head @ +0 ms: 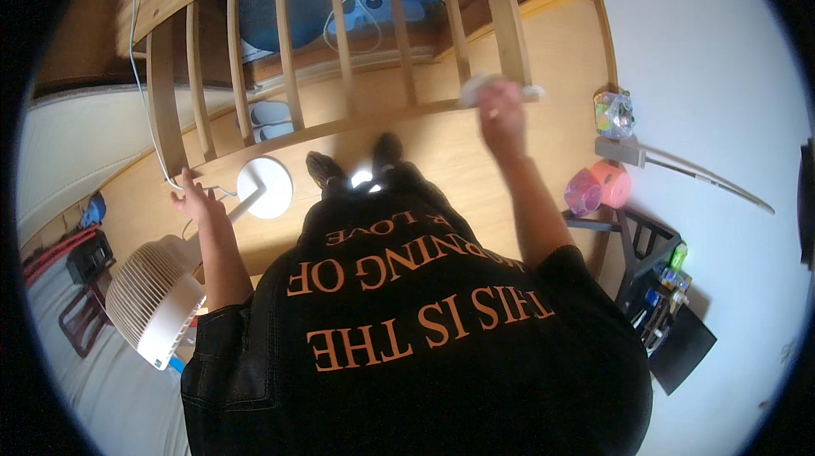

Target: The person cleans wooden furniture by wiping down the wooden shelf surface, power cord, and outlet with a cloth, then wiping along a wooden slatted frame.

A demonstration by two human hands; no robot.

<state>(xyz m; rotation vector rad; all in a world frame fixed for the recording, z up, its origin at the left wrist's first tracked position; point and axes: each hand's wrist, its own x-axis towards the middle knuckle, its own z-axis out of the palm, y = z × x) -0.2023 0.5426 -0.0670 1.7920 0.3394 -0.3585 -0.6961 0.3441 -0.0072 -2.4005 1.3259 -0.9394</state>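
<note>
Before me stands a slatted wooden rail frame (382, 117) of pale timber, with several upright slats and thicker end posts. My right hand (503, 115) grips a crumpled white cloth (472, 90) against the frame's near rail, close to the right end post (506, 29). Motion blurs this hand, and the cloth partly shows beyond the fingers. My left hand (200, 202) has its fingers spread by the near end of the left post (167, 112); whether a fingertip touches the wood is unclear. A thin white cable (141, 99) runs down that post beside the fingers.
A white fan (153, 293) stands at left, its round base (266, 185) near my feet. Grey slippers (270, 113) lie behind the slats. At right are pink containers (614, 183), a plastic bag of items (615, 113) and a black rack (643, 242) by the white wall.
</note>
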